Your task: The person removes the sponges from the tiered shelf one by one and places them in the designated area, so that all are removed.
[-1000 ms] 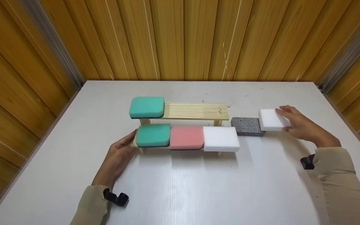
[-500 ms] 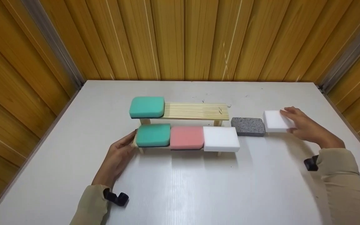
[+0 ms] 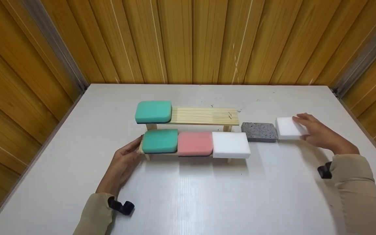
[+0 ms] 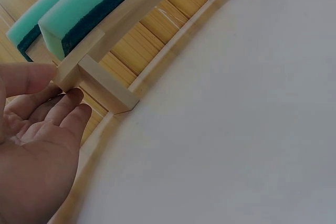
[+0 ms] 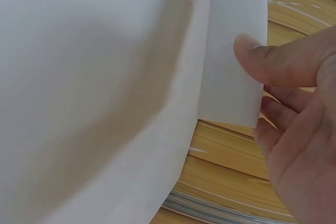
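Observation:
At the left end of the front wooden bench (image 3: 140, 151), my left hand (image 3: 122, 164) pinches the plank's end, thumb above and fingers beneath it in the left wrist view. On this bench sit a green sponge (image 3: 160, 141), a pink sponge (image 3: 195, 143) and a white sponge (image 3: 231, 144) in a row. My right hand (image 3: 320, 134) grips a second white sponge (image 3: 289, 128) by its right end, between thumb and fingers (image 5: 283, 114). That sponge lies close beside a speckled grey block (image 3: 259, 132); whether they touch I cannot tell.
Behind stands another wooden bench (image 3: 204, 116) with a green sponge (image 3: 153, 111) at its left end and bare plank to the right. Both benches rest on a white table (image 3: 191, 195). Yellow-brown panelled walls (image 3: 188, 42) enclose the back and sides.
My right hand has moved the white sponge a little right and toward me, from overlapping the grey block's edge to beside it. The left hand and the benches have stayed put.

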Motion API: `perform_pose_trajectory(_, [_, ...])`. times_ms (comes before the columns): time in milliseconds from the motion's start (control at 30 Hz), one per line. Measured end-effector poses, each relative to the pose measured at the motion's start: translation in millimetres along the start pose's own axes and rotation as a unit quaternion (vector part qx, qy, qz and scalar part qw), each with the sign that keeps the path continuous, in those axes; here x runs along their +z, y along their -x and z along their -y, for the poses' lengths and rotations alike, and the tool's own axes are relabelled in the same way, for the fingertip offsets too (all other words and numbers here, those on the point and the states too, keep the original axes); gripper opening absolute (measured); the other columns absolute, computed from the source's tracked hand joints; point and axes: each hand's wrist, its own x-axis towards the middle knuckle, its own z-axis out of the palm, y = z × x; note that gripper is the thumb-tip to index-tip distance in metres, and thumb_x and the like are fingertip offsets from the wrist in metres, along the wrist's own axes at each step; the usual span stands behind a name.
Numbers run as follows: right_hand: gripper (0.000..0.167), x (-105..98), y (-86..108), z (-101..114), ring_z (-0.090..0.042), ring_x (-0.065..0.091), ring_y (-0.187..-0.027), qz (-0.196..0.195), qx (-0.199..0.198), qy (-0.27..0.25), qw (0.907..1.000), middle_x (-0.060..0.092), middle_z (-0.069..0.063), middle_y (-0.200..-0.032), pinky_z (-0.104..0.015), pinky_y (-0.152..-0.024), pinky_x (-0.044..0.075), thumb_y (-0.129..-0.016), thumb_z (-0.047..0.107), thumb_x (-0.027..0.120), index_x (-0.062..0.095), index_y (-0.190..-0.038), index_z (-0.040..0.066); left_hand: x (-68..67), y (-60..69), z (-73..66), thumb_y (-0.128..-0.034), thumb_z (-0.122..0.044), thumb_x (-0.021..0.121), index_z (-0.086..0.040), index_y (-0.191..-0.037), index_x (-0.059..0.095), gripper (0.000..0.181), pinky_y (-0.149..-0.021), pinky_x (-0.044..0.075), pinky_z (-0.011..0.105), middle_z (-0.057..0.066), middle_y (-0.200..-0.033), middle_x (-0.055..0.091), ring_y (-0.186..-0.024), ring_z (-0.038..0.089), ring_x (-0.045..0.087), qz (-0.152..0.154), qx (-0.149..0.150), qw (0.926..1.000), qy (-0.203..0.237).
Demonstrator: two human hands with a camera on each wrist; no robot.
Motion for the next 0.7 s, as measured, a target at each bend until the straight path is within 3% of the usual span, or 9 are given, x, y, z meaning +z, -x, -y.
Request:
perform_pose_trajectory(400, [0.069, 7, -5.0, -7, -0.062, 0.014, -0.133, 0.024, 0.012, 0.011, 0.9996, 0.016, -0.041, -0.145, -0.073, -0.107, 0.018, -0.082, -0.012, 0.056, 0.025, -0.143, -0.015, 0.1, 0.1, 0.5, -0.0937, 0.004, 0.05, -0.005, -0.148, 0.034, 0.057, -0.109, 0.039, 0.021, 0.005, -0.156, 0.032, -0.144, 0.018, 0.029, -0.005, -0.002, 1.0, 0.005])
perform_pose_trajectory(700, [0.068, 14, -7.2, -18, -0.062, 0.014, -0.133, 0.033, 0.014, -0.009, 0.9993, 0.016, -0.039, -0.147, -0.074, -0.106, 0.018, -0.082, -0.01, 0.058, 0.027, -0.143, -0.013, -0.2, 0.2, 0.7, -0.0951, 0.003, 0.048, -0.003, -0.149, 0.032, 0.057, -0.11, 0.038, 0.021, 0.004, -0.157, 0.03, -0.145, 0.017, 0.027, -0.001, 0.004, 1.0, -0.007])
